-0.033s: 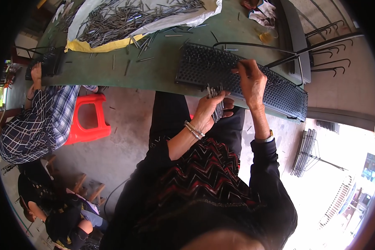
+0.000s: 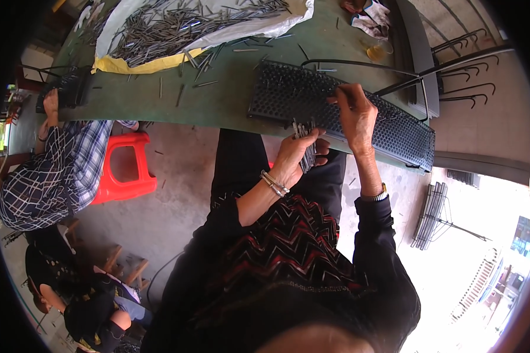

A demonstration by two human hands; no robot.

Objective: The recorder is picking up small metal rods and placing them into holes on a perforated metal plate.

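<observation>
My left hand [image 2: 294,154] is closed round a bundle of thin grey metal rods [image 2: 305,141], held just off the near edge of the table. My right hand [image 2: 357,115] is raised over a long black perforated rack [image 2: 394,132], its thumb and fingers bent together in a pinch. Anything between those fingertips is too small or hidden to make out. The rack lies slantwise along the table's front edge, its top covered in rows of round holes. Some short dark pieces seem to stand in the holes at its left part.
A white sack [image 2: 300,13] with a yellow edge lies spread on the green table [image 2: 218,106], heaped with loose rods [image 2: 182,35]. A bent black metal frame [image 2: 359,63] arches over the rack. At left, a co-worker in a checked top [image 2: 47,176] works beside a red stool [image 2: 123,191].
</observation>
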